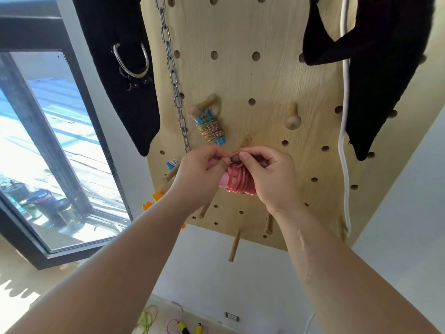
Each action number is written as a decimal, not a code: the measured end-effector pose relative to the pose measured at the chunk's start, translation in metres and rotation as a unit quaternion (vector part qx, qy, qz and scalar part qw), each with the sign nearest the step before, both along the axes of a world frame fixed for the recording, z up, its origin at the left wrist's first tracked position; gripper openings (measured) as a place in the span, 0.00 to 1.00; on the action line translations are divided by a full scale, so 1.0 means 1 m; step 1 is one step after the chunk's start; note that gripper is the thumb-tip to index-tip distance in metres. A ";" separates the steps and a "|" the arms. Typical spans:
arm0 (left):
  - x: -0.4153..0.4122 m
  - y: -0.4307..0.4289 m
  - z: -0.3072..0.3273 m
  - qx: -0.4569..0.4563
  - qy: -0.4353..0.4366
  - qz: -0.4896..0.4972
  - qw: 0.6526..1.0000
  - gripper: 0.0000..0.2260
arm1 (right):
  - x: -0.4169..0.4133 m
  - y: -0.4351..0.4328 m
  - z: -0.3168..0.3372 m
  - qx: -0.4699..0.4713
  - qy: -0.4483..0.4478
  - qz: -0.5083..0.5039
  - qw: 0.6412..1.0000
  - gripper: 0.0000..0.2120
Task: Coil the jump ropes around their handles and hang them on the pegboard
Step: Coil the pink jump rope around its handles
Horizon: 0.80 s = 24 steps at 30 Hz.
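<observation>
1. One pink jump rope (237, 182), coiled tight around its handles, is held against the middle of the pegboard (252, 78), between the two hands.
2. The left hand (199, 174) has its fingers curled and pinches a loop of the pink rope between thumb and forefinger, at the tip of a peg (234, 160).
3. The right hand (267, 174) pinches the same loop from the other side. Its other fingers are curled behind the coil, so I cannot tell how they grip.
4. One blue-handled jump rope (212, 127), wound in multicoloured cord, hangs from a knobbed peg (203, 106) just above the left hand.
5. One bare knobbed peg (292, 118) sticks out to the right of it.
6. Four plain pegs stand near the board's bottom edge; the lowest (234, 244) points down past the edge.
7. One metal chain (173, 75) hangs along the board's left edge.
8. Two black straps hang at the top corners, the left one (120, 68) with a metal ring.
9. One white cord (344, 116) runs down the right edge.
10. On the floor below lie a yellow-green rope (149, 317) and two yellow handles (184, 328).
</observation>
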State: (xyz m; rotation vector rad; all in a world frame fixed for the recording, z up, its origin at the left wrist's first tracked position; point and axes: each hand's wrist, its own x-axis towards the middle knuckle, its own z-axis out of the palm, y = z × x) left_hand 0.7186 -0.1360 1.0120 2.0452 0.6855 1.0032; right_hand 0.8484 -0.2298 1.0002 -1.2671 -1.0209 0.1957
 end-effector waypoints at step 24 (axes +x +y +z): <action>0.029 0.041 -0.003 0.126 0.007 -0.076 0.989 0.06 | 0.013 0.028 -0.012 0.052 0.149 -0.012 0.987 0.03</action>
